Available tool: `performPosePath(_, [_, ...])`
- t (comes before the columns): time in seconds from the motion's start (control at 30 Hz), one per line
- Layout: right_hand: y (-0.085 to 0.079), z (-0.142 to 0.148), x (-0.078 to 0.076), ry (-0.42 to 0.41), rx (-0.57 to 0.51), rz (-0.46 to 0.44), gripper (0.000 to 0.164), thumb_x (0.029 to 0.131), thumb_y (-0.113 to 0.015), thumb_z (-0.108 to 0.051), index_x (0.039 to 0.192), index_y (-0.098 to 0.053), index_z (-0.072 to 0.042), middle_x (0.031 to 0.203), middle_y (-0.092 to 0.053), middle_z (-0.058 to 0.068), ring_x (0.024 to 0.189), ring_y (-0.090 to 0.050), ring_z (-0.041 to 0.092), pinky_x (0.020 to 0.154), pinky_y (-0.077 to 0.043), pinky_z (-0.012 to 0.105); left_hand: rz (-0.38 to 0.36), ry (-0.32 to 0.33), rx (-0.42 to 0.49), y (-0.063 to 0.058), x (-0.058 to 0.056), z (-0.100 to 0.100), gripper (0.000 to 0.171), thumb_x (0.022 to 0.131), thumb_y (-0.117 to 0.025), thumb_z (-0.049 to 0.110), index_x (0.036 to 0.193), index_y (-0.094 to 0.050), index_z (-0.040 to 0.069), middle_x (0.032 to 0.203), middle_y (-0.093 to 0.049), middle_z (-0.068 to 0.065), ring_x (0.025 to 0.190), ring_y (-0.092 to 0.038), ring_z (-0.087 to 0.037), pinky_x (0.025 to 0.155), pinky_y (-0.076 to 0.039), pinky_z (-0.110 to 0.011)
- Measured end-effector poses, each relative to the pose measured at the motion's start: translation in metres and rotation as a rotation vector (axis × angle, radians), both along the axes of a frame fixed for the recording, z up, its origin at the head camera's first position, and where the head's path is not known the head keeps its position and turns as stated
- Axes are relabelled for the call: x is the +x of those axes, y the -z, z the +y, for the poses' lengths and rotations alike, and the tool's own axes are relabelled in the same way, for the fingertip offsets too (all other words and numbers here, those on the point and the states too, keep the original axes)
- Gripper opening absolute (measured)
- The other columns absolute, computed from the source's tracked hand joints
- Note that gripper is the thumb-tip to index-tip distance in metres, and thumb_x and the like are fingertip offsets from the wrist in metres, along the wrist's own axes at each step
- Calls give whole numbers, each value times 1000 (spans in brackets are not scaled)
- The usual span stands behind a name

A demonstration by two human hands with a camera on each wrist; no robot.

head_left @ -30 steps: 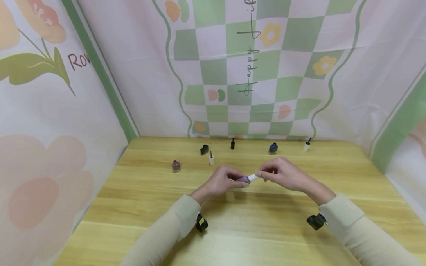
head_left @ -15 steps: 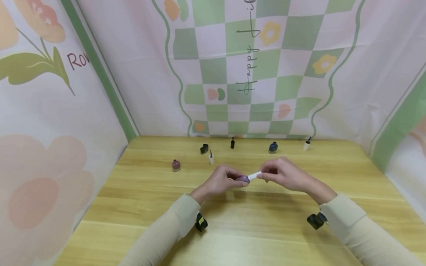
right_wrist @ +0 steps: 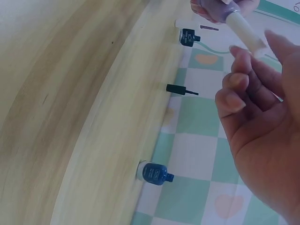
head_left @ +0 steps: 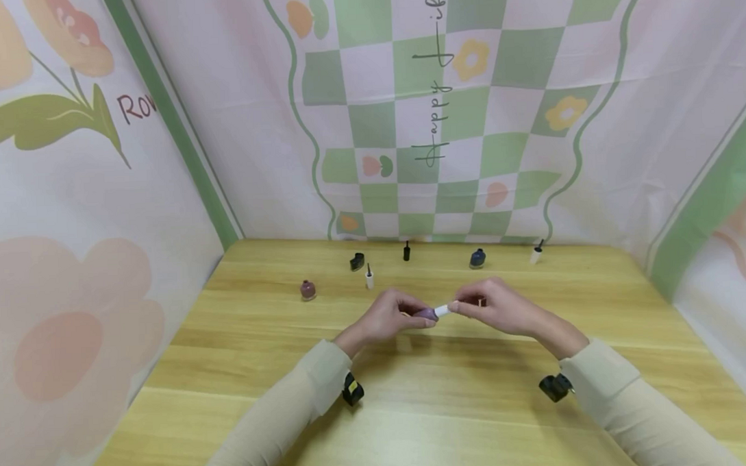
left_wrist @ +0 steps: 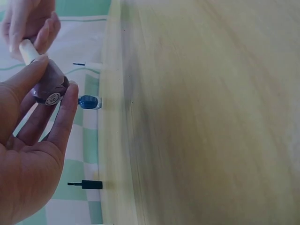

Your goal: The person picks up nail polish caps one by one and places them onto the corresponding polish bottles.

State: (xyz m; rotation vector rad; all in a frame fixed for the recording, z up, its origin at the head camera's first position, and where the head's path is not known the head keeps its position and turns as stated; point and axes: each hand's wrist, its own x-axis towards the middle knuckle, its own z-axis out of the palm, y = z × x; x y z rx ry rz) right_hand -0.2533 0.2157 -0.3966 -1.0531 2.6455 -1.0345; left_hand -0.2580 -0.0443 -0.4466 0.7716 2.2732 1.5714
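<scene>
Out of frame runs the bench's (head_left: 429, 423) near edge. Above mid-bench, the left hand (head_left: 385, 317) pinches and partly hides a purple bottle (head_left: 426, 314); the right hand (head_left: 499, 306) half-curls at its white cap (head_left: 441, 311), grip unclear. Near the far edge, a blue bottle's (head_left: 477, 259) label (right_wrist: 155, 174) blurs.

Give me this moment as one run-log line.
left hand: holds purple bottle | right hand: fingers at white cap | cap: on bottle, tightness unclear | blue bottle: uncapped on table

"Happy Life" on back curtain (head_left: 423, 115), "Ro…" on left curtain (head_left: 69, 195)
</scene>
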Motion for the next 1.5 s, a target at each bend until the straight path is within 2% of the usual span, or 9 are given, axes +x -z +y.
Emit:
performPosePath(0.17, [-2, 0, 0, 8, 4, -22, 13, 100, -70, -26, 97, -74, -14, 79, -67, -5, 63, -54, 9, 54, -47, 25, -3, -3, 7, 1, -2, 0, 15, 90, -81, 19, 104, -81, 15, 95, -78, 7, 87, -70, -11, 77, -58, -27])
performPosePath(0.33, [-4, 0, 0, -1, 19, -9, 14, 101, -67, -25, 93, -73, -14, 74, -63, -8, 58, -50, 7, 51, -44, 24, 13, 5, 6, 2, -3, 0, 15, 90, -81, 19, 105, -81, 15, 95, -78, 7, 87, -71, -11, 76, -58, -27])
performPosePath(0.43, [-4, 0, -1, -11, 22, 3, 17, 103, -65, -26, 90, -72, -18, 69, -60, -8, 54, -46, 6, 48, -42, 24, 20, 6, 11, 1, -2, 0, 15, 90, -81, 19, 104, -81, 14, 95, -78, 7, 86, -71, -11, 76, -59, -26])
performPosePath(0.67, [0, -1, 0, -35, 12, 57, 29, 107, -57, -23, 81, -69, -22, 62, -56, -5, 47, -37, 2, 43, -38, 24, 34, 18, 15, 1, -2, 2, 16, 91, -80, 19, 105, -81, 12, 96, -78, 6, 88, -72, -11, 78, -59, -26])
performPosePath(0.83, [1, 0, 1, 4, -4, 26, 16, 104, -64, -24, 102, -75, -14, 75, -66, -5, 58, -52, 8, 51, -46, 25, 28, 11, 6, 1, -1, 1, 16, 91, -80, 18, 105, -81, 12, 95, -78, 6, 87, -71, -11, 77, -58, -26])
performPosePath(0.97, [1, 1, 2, 24, -22, 0, 21, 99, -70, -24, 114, -73, -9, 86, -70, -2, 67, -58, 13, 56, -49, 26, 27, -3, 0, 1, -1, -1, 15, 90, -81, 17, 105, -81, 13, 95, -78, 6, 85, -70, -11, 77, -58, -26])
performPosePath(1.17, [0, 1, 3, 36, -36, -1, 11, 99, -70, -21, 105, -76, -13, 85, -72, -1, 66, -57, 11, 55, -48, 25, 27, -6, 5, 2, -2, -1, 16, 90, -81, 17, 105, -81, 13, 95, -78, 6, 86, -71, -11, 77, -58, -26])
performPosePath(1.33, [-1, 0, 2, 26, -32, -27, 13, 101, -67, -19, 101, -75, -9, 81, -71, 6, 60, -53, 9, 52, -46, 25, 26, -7, 4, 2, -1, 0, 16, 90, -81, 17, 105, -81, 14, 95, -78, 7, 86, -70, -11, 77, -58, -26])
performPosePath(1.5, [0, 0, 1, -5, 1, 20, 17, 104, -63, -22, 93, -73, -15, 72, -65, -2, 54, -48, 6, 48, -43, 24, 36, 0, 0, 2, 1, 1, 16, 90, -81, 18, 104, -81, 12, 96, -78, 6, 86, -70, -10, 78, -58, -26])
